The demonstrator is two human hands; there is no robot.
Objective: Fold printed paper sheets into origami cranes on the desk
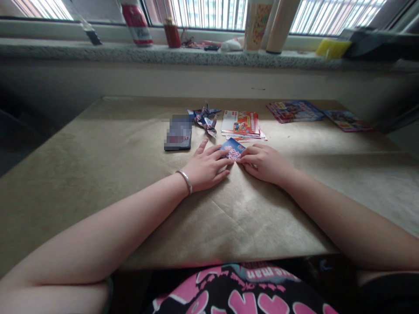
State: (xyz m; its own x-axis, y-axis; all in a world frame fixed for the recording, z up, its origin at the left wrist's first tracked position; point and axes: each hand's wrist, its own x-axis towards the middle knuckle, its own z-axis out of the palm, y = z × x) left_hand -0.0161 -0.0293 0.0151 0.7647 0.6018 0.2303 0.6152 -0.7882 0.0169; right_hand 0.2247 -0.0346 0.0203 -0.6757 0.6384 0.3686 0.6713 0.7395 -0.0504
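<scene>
A small piece of blue printed paper (233,147) with red and white marks lies on the table between my hands, one corner pointing away from me. My left hand (209,168), a silver bangle at its wrist, rests with fingers stretched out, their tips over the paper's left side. Fingers of my right hand (265,162) are bent together and grip the paper's lower right edge. Beyond the paper sit folded paper cranes (206,120) in similar blue print. Left of the cranes lies a dark phone (178,133), its screen pixelated.
A stack of red and white printed cards (242,123) lies behind the paper. Blue printed booklets (294,111) and another pile (347,120) are at the table's far right. On the windowsill (196,56) stand a red can (135,24), a red bottle (172,35) and a yellow object (334,48).
</scene>
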